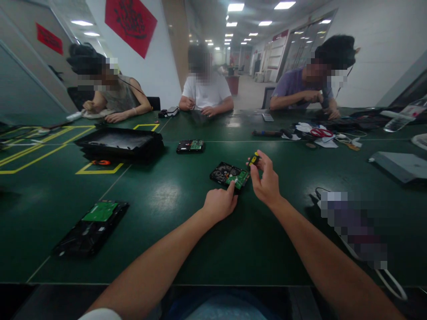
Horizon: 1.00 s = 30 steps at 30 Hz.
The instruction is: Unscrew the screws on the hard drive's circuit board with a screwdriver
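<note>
A hard drive (220, 173) with a green circuit board lies on the green table in front of me. My left hand (220, 203) rests at its near edge, index finger stretched onto the board and the other fingers curled; it holds the drive down against the table. Raised just right of the drive, my right hand (266, 180) is closed around a screwdriver (254, 159) with a black and yellow handle. The handle stands tilted over the board's right end. Whether its tip touches the drive, I cannot make out.
A second hard drive (190, 146) lies farther back, and a larger one (93, 226) is at the near left. Black stacked trays (123, 143) stand at the left. A grey box (398, 166) and a blurred-out item are at right. Three people sit across the table.
</note>
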Tool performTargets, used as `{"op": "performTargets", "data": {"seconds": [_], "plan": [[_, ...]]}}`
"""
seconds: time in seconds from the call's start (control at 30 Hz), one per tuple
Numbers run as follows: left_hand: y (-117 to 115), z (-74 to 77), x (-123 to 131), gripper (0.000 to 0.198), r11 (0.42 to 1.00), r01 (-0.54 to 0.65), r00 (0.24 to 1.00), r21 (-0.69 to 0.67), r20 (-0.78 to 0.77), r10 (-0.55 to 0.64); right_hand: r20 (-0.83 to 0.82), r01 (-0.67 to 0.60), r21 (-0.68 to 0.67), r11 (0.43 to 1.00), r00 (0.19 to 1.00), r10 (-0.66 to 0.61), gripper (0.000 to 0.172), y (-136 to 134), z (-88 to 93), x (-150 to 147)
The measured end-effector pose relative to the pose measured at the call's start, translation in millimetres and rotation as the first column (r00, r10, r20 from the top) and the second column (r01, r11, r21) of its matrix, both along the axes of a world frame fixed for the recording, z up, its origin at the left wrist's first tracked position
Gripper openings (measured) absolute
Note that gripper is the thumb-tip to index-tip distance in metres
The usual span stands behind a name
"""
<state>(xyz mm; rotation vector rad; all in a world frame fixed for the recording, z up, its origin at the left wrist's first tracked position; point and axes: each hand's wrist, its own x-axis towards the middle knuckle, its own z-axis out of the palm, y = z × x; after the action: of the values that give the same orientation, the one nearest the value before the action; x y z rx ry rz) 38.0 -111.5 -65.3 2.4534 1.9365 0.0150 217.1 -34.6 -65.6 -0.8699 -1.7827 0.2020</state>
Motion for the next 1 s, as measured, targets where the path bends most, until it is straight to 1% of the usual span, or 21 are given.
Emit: {"op": "performTargets", "data": {"seconds": [0.1,0.37,0.6,0.8,0.9,1.0], "plan": [[0.3,-1.7,-0.1,0.063,1.000,0.006,1.000,0.013,0.005,-0.006,-0.005,0.025,-0.002,1.000,1.000,-0.025,0.053,2.0,-1.7,0.0],[0.2,0.2,0.5,0.064,1.000,-0.001,1.000,-0.012,-0.006,0.001,0.006,0.043,0.033,0.999,0.999,-0.043,0.057,3.5,-2.8,-0.5],[0.1,-0.3,0.2,0.064,1.000,0.004,1.000,-0.012,0.005,-0.004,0.005,-0.002,-0.010,1.000,1.000,0.002,0.057,2.3,-0.7,-0.2],[0.9,-2.6,-0.9,0.063,1.000,0.004,1.000,-0.001,0.020,-0.004,0.006,0.061,0.046,0.997,0.998,-0.061,0.059,1.0,0.4,-0.5],[1.0,-1.5,-0.6,0.064,1.000,0.002,1.000,-0.004,0.013,-0.002,0.010,0.056,0.049,0.997,0.998,-0.056,0.057,1.7,-0.2,-0.2],[0.4,0.8,-0.2,0.064,1.000,0.005,1.000,-0.023,0.003,-0.005,-0.031,0.040,0.013,0.999,0.999,-0.040,0.053,2.5,-0.5,-0.9]]}}
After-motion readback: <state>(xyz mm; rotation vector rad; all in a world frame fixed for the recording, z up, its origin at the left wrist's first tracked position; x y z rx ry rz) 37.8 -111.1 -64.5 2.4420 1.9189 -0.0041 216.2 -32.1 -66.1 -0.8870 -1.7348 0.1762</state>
